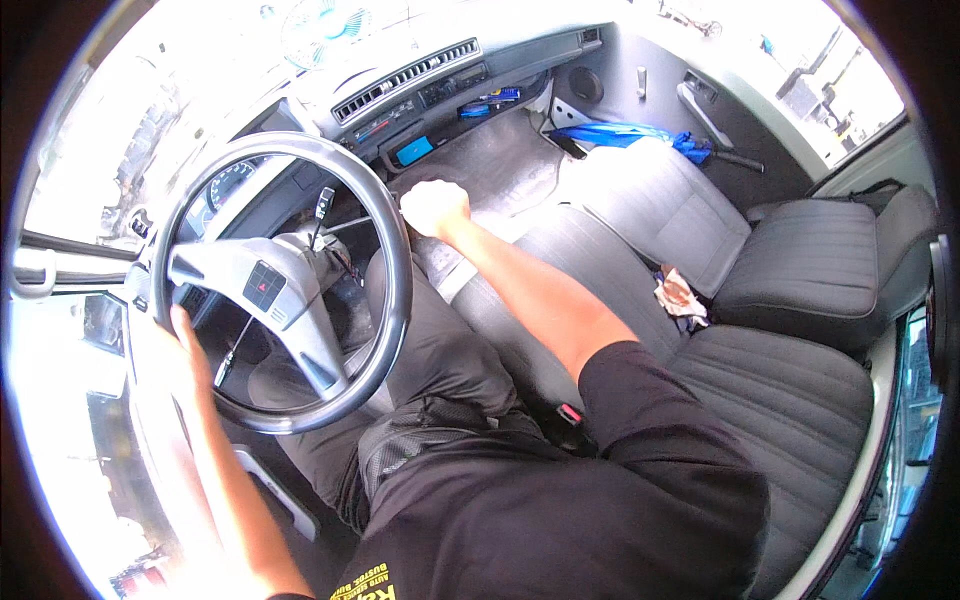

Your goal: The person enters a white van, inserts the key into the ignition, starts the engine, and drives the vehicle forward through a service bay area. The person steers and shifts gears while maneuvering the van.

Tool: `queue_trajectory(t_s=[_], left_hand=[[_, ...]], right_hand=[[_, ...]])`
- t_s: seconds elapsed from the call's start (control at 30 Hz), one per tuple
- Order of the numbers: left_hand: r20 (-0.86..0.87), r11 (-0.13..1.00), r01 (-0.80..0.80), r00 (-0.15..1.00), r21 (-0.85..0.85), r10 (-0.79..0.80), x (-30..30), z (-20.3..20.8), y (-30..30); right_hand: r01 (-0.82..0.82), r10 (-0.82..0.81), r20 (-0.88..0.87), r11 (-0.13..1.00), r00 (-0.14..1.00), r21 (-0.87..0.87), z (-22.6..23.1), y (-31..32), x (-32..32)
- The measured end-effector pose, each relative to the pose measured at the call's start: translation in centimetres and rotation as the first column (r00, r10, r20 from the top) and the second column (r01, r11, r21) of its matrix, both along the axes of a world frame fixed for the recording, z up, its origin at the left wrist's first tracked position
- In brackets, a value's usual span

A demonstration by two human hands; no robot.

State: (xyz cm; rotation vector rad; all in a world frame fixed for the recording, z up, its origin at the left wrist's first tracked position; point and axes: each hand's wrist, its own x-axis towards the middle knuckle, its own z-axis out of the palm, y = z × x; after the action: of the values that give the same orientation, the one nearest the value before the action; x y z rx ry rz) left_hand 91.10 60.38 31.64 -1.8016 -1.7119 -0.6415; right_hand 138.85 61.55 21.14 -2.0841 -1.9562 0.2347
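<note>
My left hand (186, 358) is on the left side of the black steering wheel (398, 290), thumb along the rim and the other fingers mostly hidden. The wheel has a grey hub with a dark square pad. Right of the wheel, my right hand (436, 208) is closed in a fist below the dashboard. Whatever it may be gripping is hidden under the fingers. A control stalk (323, 205) sticks up behind the wheel, near its right side. Beyond the rim, the round gauge (231, 184) is partly visible.
Grey bench seats (760, 390) extend to my right, with a crumpled cloth (680, 295) between cushions. A folded blue umbrella (640, 135) lies by the passenger door (720, 160). The dash holds air vents (408, 78) and a shelf with a blue item (413, 150). A red-buttoned buckle (570, 415) sits beside my hip.
</note>
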Motion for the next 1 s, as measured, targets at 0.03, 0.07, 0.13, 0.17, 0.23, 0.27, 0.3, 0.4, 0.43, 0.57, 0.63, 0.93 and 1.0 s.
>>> queue_trajectory(t_s=[0.03,0.07,0.13,0.17,0.23,0.27,0.3,0.4,0.43,0.57,0.63,0.93,1.0], left_hand=[[0.017,0.997,0.019,1.0,0.079,-0.02,1.8,-1.2,-3.2],[-0.049,0.988,0.048,0.998,0.15,-0.042,4.2,-2.5,-6.9],[0.062,0.961,0.276,0.959,0.029,-0.277,9.4,-3.2,-11.9],[0.057,0.953,0.289,0.957,-0.09,-0.285,12.7,-3.9,-14.0],[0.109,0.811,0.535,0.844,-0.238,-0.525,19.1,-4.2,-16.1],[0.134,0.681,0.667,0.737,-0.303,-0.663,22.2,-4.0,-16.0],[0.208,0.567,0.766,0.633,-0.302,-0.746,25.4,-3.9,-15.8],[0.198,0.344,0.919,0.38,-0.191,-0.904,34.1,-1.7,-8.0],[0.181,0.424,0.903,0.43,-0.074,-0.884,36.4,-0.5,-4.5],[0.1,0.69,0.71,0.704,-0.139,-0.704,35.9,6.7,11.6],[-0.058,0.896,0.441,0.894,-0.051,-0.444,28.8,10.5,18.3],[0.16,0.965,0.254,0.957,-0.06,-0.242,3.8,4.7,2.5],[0.154,0.974,0.225,0.964,-0.035,-0.218,5.8,1.9,-5.1]], right_hand=[[-0.011,0.012,0.012,1.0,1.0,-0.017,0.2,-0.1,-0.1],[0.011,-0.012,-0.022,1.0,1.0,-0.027,0.3,-0.2,-0.2],[0.072,-0.074,-0.066,0.997,0.995,-0.039,0.2,0.1,-0.3],[0.058,-0.061,-0.06,0.997,0.996,-0.044,0.0,0.3,-0.3],[0.057,-0.058,-0.044,0.998,0.997,-0.021,-1.0,0.8,-0.2],[0.052,-0.051,-0.028,0.998,0.998,0.021,-1.6,1.1,0.0],[0.077,-0.076,-0.03,0.997,0.997,0.03,-2.4,1.4,0.0],[-0.047,0.048,0.002,0.964,0.999,0.262,-4.6,1.6,0.4],[-0.045,0.068,-0.03,0.877,0.997,0.478,-5.1,1.4,0.3],[0.021,-0.024,0.001,0.904,1.0,0.427,-4.3,0.8,0.5],[0.078,-0.081,0.001,0.971,0.997,0.226,-2.8,0.6,0.2],[0.037,-0.039,0.04,0.998,0.998,0.058,0.6,-0.4,-0.3],[0.04,-0.041,0.034,0.998,0.999,0.047,0.5,-0.7,-0.7]])
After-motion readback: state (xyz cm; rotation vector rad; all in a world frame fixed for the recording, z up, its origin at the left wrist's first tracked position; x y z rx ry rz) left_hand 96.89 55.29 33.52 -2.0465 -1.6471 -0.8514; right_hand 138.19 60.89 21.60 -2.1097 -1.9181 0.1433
